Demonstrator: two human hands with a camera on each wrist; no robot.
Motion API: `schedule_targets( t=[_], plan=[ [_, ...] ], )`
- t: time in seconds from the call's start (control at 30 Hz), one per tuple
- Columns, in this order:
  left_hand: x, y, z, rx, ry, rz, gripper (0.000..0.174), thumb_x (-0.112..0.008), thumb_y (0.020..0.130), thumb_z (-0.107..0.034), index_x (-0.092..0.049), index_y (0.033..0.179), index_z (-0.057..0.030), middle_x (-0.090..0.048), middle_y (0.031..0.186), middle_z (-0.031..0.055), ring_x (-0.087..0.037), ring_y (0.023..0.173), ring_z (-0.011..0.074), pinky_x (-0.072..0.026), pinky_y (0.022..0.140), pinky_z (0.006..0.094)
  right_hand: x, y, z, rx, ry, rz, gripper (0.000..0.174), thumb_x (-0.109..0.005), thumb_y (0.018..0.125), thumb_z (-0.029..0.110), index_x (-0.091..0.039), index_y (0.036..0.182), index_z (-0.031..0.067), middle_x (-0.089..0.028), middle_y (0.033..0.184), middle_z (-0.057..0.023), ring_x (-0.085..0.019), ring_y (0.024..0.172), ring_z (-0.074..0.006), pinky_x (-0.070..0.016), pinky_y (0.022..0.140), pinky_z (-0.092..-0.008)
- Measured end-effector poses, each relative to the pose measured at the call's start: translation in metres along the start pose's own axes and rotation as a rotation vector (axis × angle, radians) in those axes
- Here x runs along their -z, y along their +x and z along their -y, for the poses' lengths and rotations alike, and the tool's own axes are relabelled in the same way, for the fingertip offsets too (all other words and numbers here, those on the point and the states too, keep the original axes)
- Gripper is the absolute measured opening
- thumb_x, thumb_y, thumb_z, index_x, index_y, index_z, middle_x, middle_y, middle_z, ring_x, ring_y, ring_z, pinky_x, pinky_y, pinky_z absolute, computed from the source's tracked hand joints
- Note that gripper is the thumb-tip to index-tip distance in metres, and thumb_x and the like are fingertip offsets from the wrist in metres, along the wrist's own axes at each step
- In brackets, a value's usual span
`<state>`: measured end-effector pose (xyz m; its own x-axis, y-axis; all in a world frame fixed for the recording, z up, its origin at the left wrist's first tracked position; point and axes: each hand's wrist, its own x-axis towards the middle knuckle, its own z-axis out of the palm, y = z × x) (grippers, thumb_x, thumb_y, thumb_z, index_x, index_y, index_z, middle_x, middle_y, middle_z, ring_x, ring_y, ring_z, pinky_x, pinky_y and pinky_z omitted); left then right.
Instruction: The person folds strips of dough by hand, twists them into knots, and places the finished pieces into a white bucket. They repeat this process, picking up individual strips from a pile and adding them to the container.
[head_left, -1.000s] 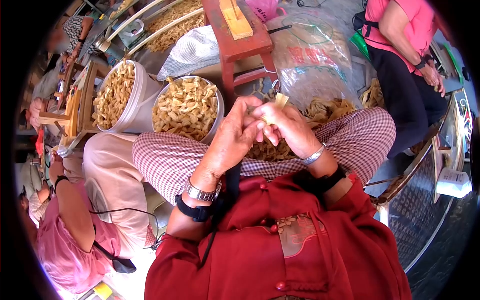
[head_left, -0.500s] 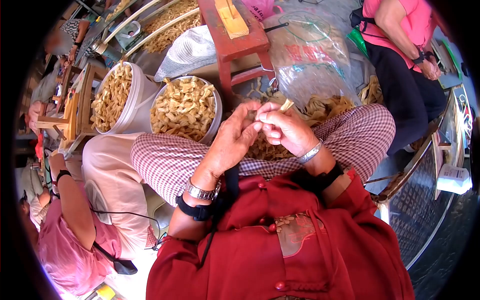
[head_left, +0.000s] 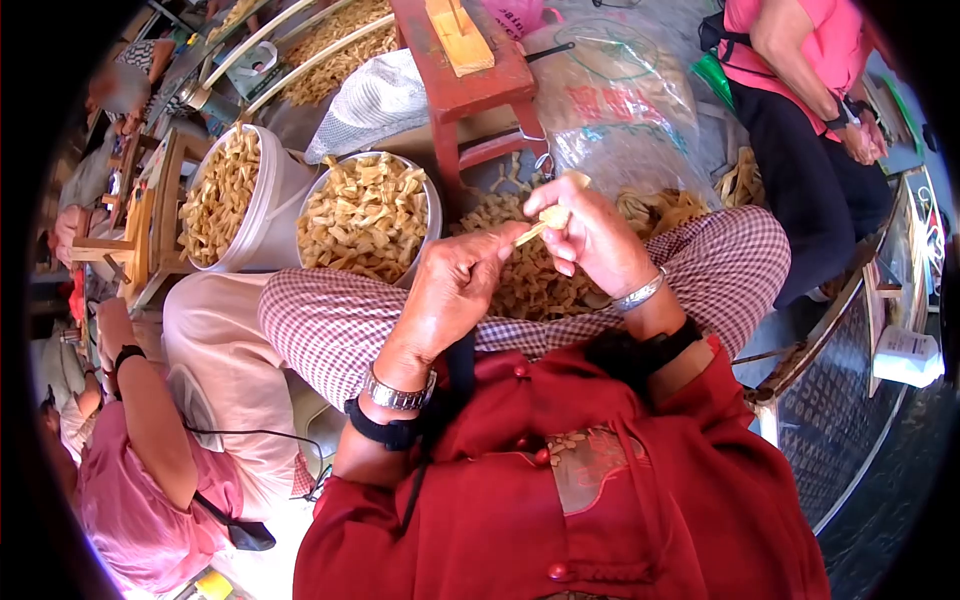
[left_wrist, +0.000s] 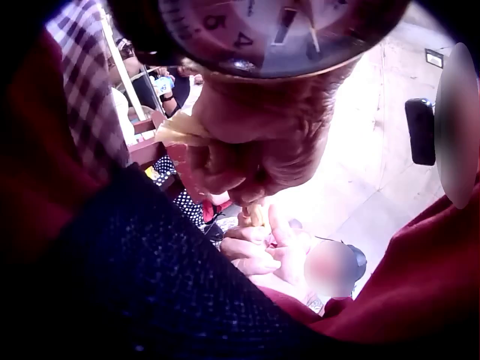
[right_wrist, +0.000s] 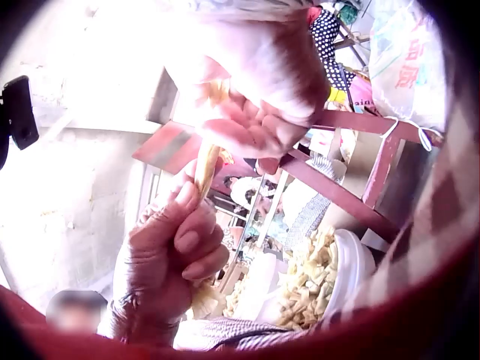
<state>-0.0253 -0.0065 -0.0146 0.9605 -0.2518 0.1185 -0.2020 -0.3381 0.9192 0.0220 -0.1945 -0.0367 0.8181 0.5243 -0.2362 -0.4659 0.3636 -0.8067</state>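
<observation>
Over the lap, my left hand point(head_left: 450, 295) pinches one end of a pale yellow, dried-looking strip point(head_left: 541, 226) between thumb and forefinger. The other end is held in my right hand point(head_left: 610, 250), a little higher and to the right, with its fingers curled round the strip. In the right wrist view the strip point(right_wrist: 206, 171) runs straight between both hands, and a frayed pale piece point(right_wrist: 204, 301) pokes out below the left hand. A pile of similar yellowish pieces point(head_left: 545, 285) lies under the hands, partly hidden by them.
Two white buckets point(head_left: 275, 195) of knotted yellowish pieces stand at the left. A red wooden stool point(head_left: 480, 95) is ahead, beside a large clear plastic bag point(head_left: 620, 110). People sit close by: one in a pink shirt point(head_left: 790, 50) at right, another point(head_left: 150, 470) at left.
Both hands were close together at the strip; now they have drawn apart, left hand down-left and right hand to the right, with the strip showing between them.
</observation>
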Motion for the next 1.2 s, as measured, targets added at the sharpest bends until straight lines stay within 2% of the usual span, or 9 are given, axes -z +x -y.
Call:
schedule_targets(
  t=[0.1, 0.2, 0.3, 0.47, 0.5, 0.53, 0.83, 1.0, 1.2],
  plan=[
    [0.001, 0.006, -0.001, -0.050, 0.075, -0.017, 0.025, -0.050, 0.089, 0.003, -0.062, 0.111, 0.0009, -0.067, 0.101, 0.0121, -0.061, 0.084, 0.0142, -0.0481, 0.074, 0.0250, -0.001, -0.001, 0.000, -0.035, 0.002, 0.055, 0.063, -0.033, 0.090, 0.066, -0.050, 0.102, 0.0060, -0.044, 0.063, 0.0017, -0.038, 0.048, -0.0065, -0.0337, 0.044, -0.0214],
    [0.003, 0.009, -0.007, -0.073, 0.156, -0.005, 0.024, -0.051, 0.088, 0.003, -0.062, 0.110, 0.0012, -0.066, 0.104, 0.0168, -0.065, 0.094, 0.0213, -0.0493, 0.081, 0.0291, -0.004, -0.002, -0.002, -0.039, -0.001, -0.011, 0.057, -0.036, 0.091, 0.062, -0.050, 0.099, 0.0074, -0.044, 0.063, 0.0021, -0.038, 0.047, -0.0061, -0.0331, 0.043, -0.0208],
    [0.003, 0.012, -0.005, -0.080, 0.162, -0.017, 0.021, -0.053, 0.087, 0.001, -0.063, 0.106, 0.0012, -0.065, 0.101, 0.0192, -0.065, 0.092, 0.0284, -0.0504, 0.079, 0.0323, -0.008, 0.001, -0.001, -0.035, 0.005, -0.074, 0.026, -0.055, 0.091, 0.034, -0.050, 0.092, 0.0092, -0.044, 0.063, 0.0032, -0.037, 0.045, -0.0040, -0.0313, 0.040, -0.0197],
    [0.003, 0.018, -0.004, -0.082, 0.132, -0.018, 0.018, -0.055, 0.086, -0.002, -0.064, 0.101, 0.0003, -0.065, 0.093, 0.0209, -0.064, 0.083, 0.0367, -0.0523, 0.070, 0.0359, -0.014, 0.004, 0.001, -0.017, 0.130, -0.175, 0.016, -0.063, 0.086, 0.016, -0.049, 0.088, 0.0075, -0.042, 0.060, 0.0046, -0.035, 0.044, -0.0030, -0.0271, 0.039, -0.0196],
    [0.005, 0.018, -0.005, -0.055, 0.158, 0.016, 0.017, -0.055, 0.088, 0.000, -0.064, 0.103, 0.0021, -0.067, 0.093, 0.0192, -0.067, 0.082, 0.0237, -0.0508, 0.072, 0.0302, -0.014, 0.003, 0.003, -0.007, 0.143, -0.186, 0.016, -0.063, 0.086, 0.013, -0.049, 0.088, 0.0068, -0.040, 0.058, 0.0051, -0.034, 0.044, -0.0032, -0.0264, 0.039, -0.0198],
    [0.005, 0.018, -0.001, -0.062, 0.136, -0.006, 0.014, -0.055, 0.088, -0.001, -0.064, 0.099, 0.0026, -0.067, 0.091, 0.0179, -0.066, 0.079, 0.0210, -0.0503, 0.070, 0.0291, -0.013, 0.003, 0.004, 0.000, 0.147, -0.188, 0.015, -0.063, 0.086, 0.012, -0.049, 0.088, 0.0069, -0.040, 0.058, 0.0054, -0.034, 0.043, -0.0031, -0.0256, 0.039, -0.0200],
    [0.031, 0.047, -0.005, 0.007, -0.037, -0.064, 0.014, -0.055, 0.091, -0.006, -0.065, 0.090, 0.0040, -0.068, 0.088, 0.0101, -0.060, 0.076, 0.0152, -0.0484, 0.067, 0.0279, -0.022, 0.030, 0.038, 0.083, 0.139, -0.170, 0.012, -0.061, 0.087, 0.011, -0.051, 0.091, 0.0048, -0.044, 0.062, 0.0027, -0.038, 0.047, -0.0047, -0.0317, 0.041, -0.0211],
    [0.071, 0.114, -0.018, 0.131, -0.159, -0.056, 0.013, -0.048, 0.097, -0.018, -0.050, 0.101, -0.0057, -0.046, 0.064, -0.0033, -0.040, 0.057, 0.0048, -0.0328, 0.052, 0.0181, -0.008, 0.097, 0.078, 0.171, 0.013, -0.001, 0.017, -0.058, 0.090, 0.017, -0.051, 0.095, 0.0028, -0.051, 0.071, -0.0015, -0.049, 0.055, -0.0094, -0.0417, 0.048, -0.0234],
    [0.110, 0.202, -0.002, 0.060, -0.210, -0.061, 0.007, -0.046, 0.096, -0.013, -0.046, 0.091, -0.0073, -0.049, 0.070, -0.0015, -0.047, 0.060, 0.0063, -0.0398, 0.054, 0.0204, 0.002, 0.181, 0.131, 0.250, -0.156, -0.039, 0.016, -0.058, 0.090, 0.019, -0.053, 0.096, 0.0051, -0.055, 0.074, -0.0022, -0.052, 0.057, -0.0094, -0.0419, 0.049, -0.0226]
  ],
)
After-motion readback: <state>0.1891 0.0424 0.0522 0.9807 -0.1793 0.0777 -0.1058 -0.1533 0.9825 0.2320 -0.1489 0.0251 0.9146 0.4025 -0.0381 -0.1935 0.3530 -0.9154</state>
